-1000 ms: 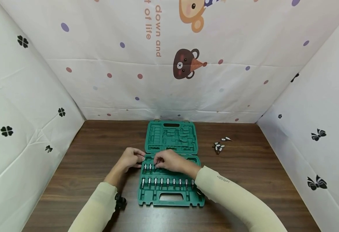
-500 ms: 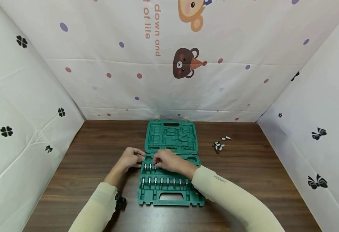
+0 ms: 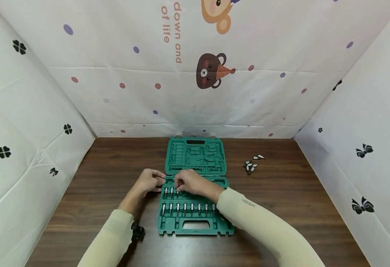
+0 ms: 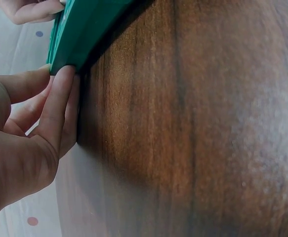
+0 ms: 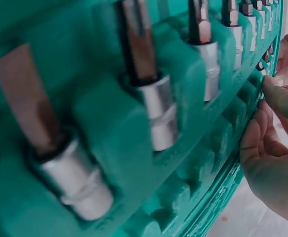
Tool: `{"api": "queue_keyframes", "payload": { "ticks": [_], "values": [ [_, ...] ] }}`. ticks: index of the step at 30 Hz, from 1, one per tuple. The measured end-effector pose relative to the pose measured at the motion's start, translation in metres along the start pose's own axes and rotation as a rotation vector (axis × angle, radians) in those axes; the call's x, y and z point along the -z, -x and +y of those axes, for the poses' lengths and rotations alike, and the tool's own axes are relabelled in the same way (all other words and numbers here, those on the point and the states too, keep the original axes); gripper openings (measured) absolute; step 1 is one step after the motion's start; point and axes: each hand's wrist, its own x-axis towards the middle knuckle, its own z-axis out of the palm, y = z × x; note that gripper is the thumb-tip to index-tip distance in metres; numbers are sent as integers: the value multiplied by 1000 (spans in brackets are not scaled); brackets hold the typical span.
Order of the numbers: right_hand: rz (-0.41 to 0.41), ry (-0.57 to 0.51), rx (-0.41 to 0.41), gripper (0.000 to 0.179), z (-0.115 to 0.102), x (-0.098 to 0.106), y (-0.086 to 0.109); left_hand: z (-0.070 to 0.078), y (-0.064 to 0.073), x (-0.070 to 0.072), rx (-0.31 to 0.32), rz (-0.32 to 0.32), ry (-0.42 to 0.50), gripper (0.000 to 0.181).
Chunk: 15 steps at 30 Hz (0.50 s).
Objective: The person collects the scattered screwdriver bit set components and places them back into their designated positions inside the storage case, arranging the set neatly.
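**Left hand on case corner, right hand on third bit, back row**

Far left: left hand [image 3: 149, 181] pinched the rear left edge of the tray, near the hinge. Left wrist view showed thumb on top, index finger against the side wall. My read: bracing it so it didn't shift.

Next, the green case [image 3: 169, 224]: opened out on the wood-grain surface [image 3: 114, 163], lid [image 3: 195, 157] folded back toward the patterned backdrop [image 3: 128, 107]. Likely laid that way so both rows could be reached from the front.

Front row of bits [image 3: 185, 210]: eight visible, evenly spaced, silver ends toward the lid, tips toward the handle cutout [image 3: 196, 224]. Moulded slots kept them aligned. Right sleeve [image 3: 248, 213] covered the row's right end, so no full count.

Back row: two bits [image 3: 169, 192] in the leftmost slots. Beside them, the right hand [image 3: 190, 182] had fingers curled, pinching a third bit [image 3: 177, 194] at its silver end, probably for control in a tight slot. Couldn't tell if it was fully seated.

Far right: loose bits [image 3: 249, 167] in a small pile, another pair [image 3: 258, 157] just behind, off the case but likely within right-hand reach.
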Motion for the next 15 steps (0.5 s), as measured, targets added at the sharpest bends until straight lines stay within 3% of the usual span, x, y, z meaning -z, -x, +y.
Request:
{"api": "queue_keyframes", "payload": {
  "ticks": [8,15],
  "values": [
    [37,29,-102,24,-9,2,0,1,0,1,2,-13,9,22],
    [62,-4,-138,26,-12,2,-1,0,1,1,2,-12,14,22]
  ]
}}
